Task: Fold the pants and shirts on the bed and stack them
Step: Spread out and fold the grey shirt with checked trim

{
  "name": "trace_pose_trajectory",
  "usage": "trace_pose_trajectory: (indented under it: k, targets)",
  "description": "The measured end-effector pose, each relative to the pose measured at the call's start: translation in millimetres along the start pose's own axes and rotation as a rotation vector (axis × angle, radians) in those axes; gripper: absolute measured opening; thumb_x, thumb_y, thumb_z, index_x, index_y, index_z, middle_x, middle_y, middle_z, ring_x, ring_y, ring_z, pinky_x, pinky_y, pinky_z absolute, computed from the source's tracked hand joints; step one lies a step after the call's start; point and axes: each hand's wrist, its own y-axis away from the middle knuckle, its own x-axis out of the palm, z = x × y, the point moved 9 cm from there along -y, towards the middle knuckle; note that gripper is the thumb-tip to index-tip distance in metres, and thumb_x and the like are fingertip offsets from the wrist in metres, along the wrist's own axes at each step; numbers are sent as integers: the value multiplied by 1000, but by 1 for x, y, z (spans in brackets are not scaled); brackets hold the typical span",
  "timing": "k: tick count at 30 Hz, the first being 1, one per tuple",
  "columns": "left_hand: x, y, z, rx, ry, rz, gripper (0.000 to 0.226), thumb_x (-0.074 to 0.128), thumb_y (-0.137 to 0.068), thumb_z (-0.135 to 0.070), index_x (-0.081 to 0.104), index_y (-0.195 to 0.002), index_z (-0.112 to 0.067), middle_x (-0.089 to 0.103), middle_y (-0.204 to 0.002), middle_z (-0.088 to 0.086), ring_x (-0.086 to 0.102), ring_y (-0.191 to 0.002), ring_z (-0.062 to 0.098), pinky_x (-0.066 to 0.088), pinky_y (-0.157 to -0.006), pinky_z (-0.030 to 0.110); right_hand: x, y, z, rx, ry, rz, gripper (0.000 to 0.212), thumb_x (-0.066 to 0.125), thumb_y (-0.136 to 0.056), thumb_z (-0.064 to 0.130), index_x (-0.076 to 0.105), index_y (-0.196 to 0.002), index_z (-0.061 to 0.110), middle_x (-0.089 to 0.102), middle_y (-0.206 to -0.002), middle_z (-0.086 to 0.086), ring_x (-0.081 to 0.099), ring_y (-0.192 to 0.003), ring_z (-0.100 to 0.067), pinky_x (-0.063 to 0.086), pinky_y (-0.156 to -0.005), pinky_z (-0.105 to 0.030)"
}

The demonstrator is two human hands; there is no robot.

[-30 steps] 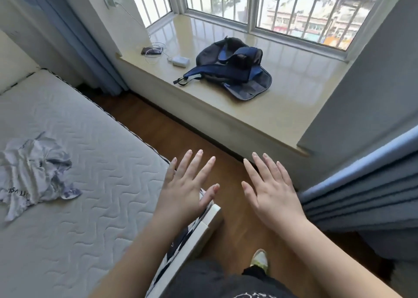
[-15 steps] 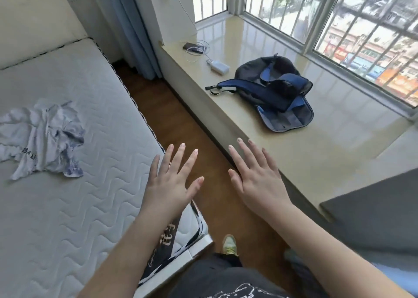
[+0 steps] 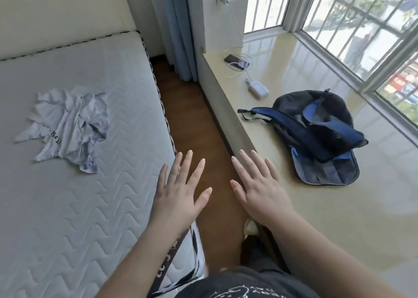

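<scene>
Crumpled white fabric, a shirt [image 3: 67,126] with dark lettering and bluish patches, lies in a loose heap at the left of the frame, on the quilted white mattress of the bed [image 3: 90,207]. It is unfolded and nothing is stacked; no pants show in this view, so the task looks to be at its very start.

Both hands hover in the lower middle of the frame, well apart from the shirt. The left hand [image 3: 178,198] is held flat with fingers straight and spread, over the mattress edge, gripping nothing. The right hand [image 3: 260,189] is likewise flat and spread, empty, over the strip of wooden floor [image 3: 187,107] and the near edge of the window ledge [image 3: 339,218].

Outward to the right, a dark blue backpack [image 3: 316,135] lies on that ledge, with a white power bank [image 3: 257,89] and a phone [image 3: 235,60] on a cable above it, toward the upper middle.

The step in hand appears to be the approach. The next move calls for reaching left across the mattress, taking hold of the shirt and spreading it flat before any fold.
</scene>
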Motion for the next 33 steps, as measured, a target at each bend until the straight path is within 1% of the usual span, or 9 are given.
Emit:
trace_pose_trajectory:
  k: [6,8,11,14,17,20,24,28,33]
  targets:
    - [-6,-61,14,-146,-81,-1,65,20,-95,-59,28,-153,-30,22,-161,8,19,-149,28,20,-118,52,1,-90,-24,-146,11,16,65,20,-98,61,33,-153,28,28,-160,3,18,-150,-20,6,-122,-40]
    - [-6,-80,18,-201,-72,20,65,25,-94,-58,33,-152,-28,28,-159,8,25,-147,30,24,-116,53,-4,-121,-32,-178,-9,7,64,24,-98,59,36,-152,26,34,-158,2,22,-149,-21,12,-122,-42]
    - [-7,-108,23,-280,-65,16,66,25,-94,-58,35,-151,-26,30,-158,8,27,-146,30,23,-116,52,-3,-162,-39,-259,-31,24,64,26,-98,59,37,-151,26,35,-157,2,23,-149,-21,16,-122,-44]
    - [-8,-129,36,-394,-61,30,67,23,-95,-59,31,-153,-26,26,-160,7,23,-147,30,17,-117,51,7,-198,-30,-346,-8,69,66,20,-97,59,32,-153,26,28,-160,3,17,-151,-21,13,-123,-44]
    - [-10,-137,54,-493,-48,19,69,22,-95,-59,21,-155,-26,22,-161,7,19,-148,30,18,-118,52,7,-230,-7,-409,-53,63,64,22,-98,55,34,-153,25,30,-159,0,19,-150,-22,14,-122,-44]
    - [-13,-143,84,-565,-14,5,68,23,-95,-57,23,-155,-25,23,-160,8,22,-148,30,23,-117,53,7,-261,24,-461,-86,53,57,31,-101,49,39,-150,21,36,-156,-4,24,-148,-25,19,-121,-47]
    - [-2,-141,138,-689,-5,-17,68,22,-96,-58,21,-155,-26,16,-162,5,15,-150,28,17,-120,50,21,-307,74,-573,-84,60,56,37,-99,45,41,-150,19,38,-155,-6,26,-147,-28,20,-121,-48]
    - [5,-146,196,-791,8,-30,67,24,-95,-57,25,-154,-26,19,-161,5,17,-149,28,16,-119,49,25,-352,131,-681,-55,42,55,42,-99,45,46,-147,17,44,-151,-9,34,-144,-31,24,-118,-49]
    - [-5,-163,263,-855,5,-66,67,20,-96,-59,25,-154,-27,18,-162,5,15,-149,28,17,-119,49,23,-401,202,-794,7,64,59,30,-99,50,43,-148,18,40,-153,-9,33,-144,-32,22,-118,-48]
